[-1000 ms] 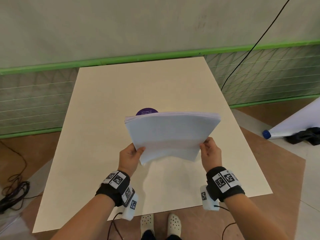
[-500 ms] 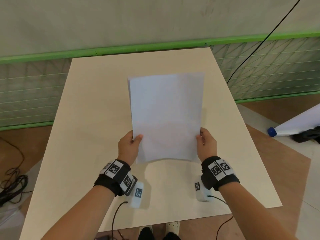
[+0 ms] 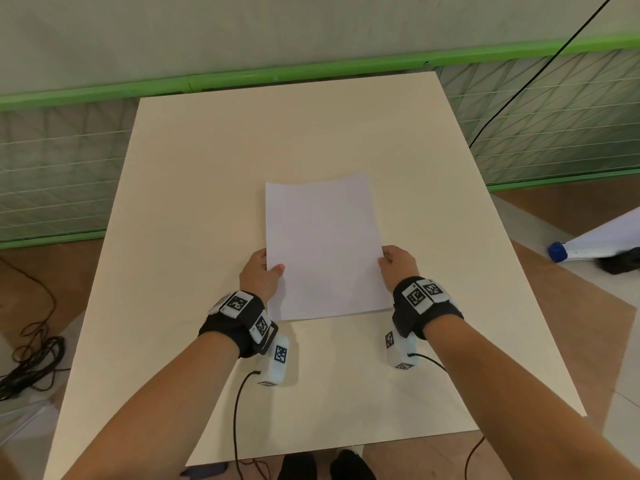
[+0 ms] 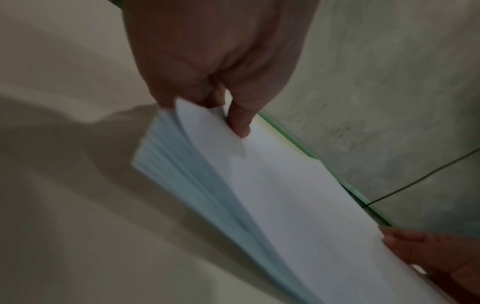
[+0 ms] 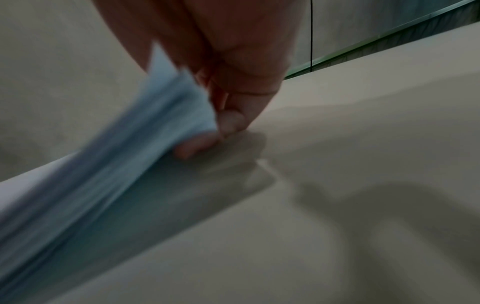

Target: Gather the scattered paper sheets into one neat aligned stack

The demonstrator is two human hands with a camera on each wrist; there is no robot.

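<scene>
A stack of white paper sheets (image 3: 323, 247) lies lengthwise over the middle of the beige table (image 3: 194, 209), its near end slightly raised. My left hand (image 3: 263, 271) grips the stack's left edge, thumb on top and fingers underneath. My right hand (image 3: 394, 263) grips the right edge the same way. The left wrist view shows the thumb pressing the top sheet of the stack (image 4: 272, 195), whose layered edge is fanned a little. In the right wrist view the stack's edge (image 5: 124, 156) is blurred, with fingers curled under it just above the table.
A green rail (image 3: 311, 72) and mesh barrier run behind the table's far edge. A black cable (image 3: 540, 71) hangs at the right. Cables (image 3: 31, 365) lie coiled on the floor at left. A white roll with a blue cap (image 3: 588, 244) lies on the floor at right.
The stack was tilted up on its edge, then swung flat and came down towards the table. It now covers the purple round sticker seen on the table a second ago. Both hands kept their grip.
</scene>
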